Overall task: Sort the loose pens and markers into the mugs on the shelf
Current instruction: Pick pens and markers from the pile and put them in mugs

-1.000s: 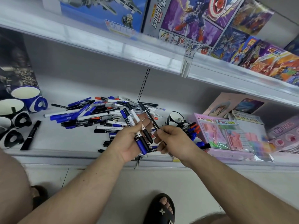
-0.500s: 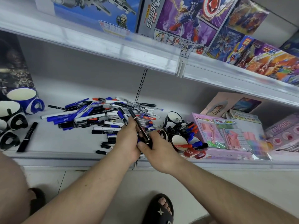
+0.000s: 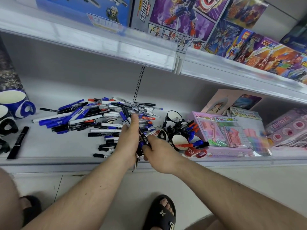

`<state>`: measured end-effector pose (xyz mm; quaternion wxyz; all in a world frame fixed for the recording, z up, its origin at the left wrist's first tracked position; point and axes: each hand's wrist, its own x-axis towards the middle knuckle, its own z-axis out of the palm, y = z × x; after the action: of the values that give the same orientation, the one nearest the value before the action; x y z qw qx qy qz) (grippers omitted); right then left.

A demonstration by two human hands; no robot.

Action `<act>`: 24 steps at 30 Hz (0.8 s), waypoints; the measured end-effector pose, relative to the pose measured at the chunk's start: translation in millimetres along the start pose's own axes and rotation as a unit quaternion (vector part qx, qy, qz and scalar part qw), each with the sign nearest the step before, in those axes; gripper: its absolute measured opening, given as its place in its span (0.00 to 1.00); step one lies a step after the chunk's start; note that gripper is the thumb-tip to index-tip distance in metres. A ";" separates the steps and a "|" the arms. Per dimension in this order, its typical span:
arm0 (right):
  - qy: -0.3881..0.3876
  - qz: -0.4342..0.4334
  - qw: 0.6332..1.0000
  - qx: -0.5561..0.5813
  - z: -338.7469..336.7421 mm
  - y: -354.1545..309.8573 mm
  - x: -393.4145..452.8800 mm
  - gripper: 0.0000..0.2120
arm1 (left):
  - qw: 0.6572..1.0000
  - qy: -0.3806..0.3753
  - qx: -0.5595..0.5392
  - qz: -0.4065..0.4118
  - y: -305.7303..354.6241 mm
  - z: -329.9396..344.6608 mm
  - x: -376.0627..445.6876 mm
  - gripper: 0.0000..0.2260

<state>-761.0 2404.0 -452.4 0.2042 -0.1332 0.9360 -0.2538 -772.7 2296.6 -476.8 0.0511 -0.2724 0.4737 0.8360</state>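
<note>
Hands have dropped lower mid-frame since a second ago, left hand [image 3: 128,140] gripping a bunch of pens [image 3: 125,117], right hand [image 3: 157,153] pinching one dark marker [image 3: 143,137], pen pile [image 3: 99,117] behind, mugs [image 3: 178,138] centre-right, I reckon.

toy boxes [image 3: 187,19] line the upper shelf; pink stationery sets [image 3: 232,135] sit right; a black sandal [image 3: 163,213] below.

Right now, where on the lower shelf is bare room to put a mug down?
Bare shelf lies between the lone black marker and the pen pile. To the right of both hands, the mugs and the pink box crowd the shelf.
</note>
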 end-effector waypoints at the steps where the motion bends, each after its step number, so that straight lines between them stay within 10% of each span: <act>1: -0.013 0.006 0.999 0.034 -4.8 1.8 0.9 0.07 | 0.999 -0.001 -0.032 -0.003 4.1 -2.1 1.6 0.27; 24: -0.103 0.022 0.981 0.162 -56.4 22.7 -12.8 0.10 | 0.982 -0.182 -0.053 -0.023 14.8 -20.5 10.2 0.07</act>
<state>-778.5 2451.2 -416.1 0.3241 -0.1037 0.8591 -0.3823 -778.1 2270.0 -478.9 0.1408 -0.1288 0.4051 0.8942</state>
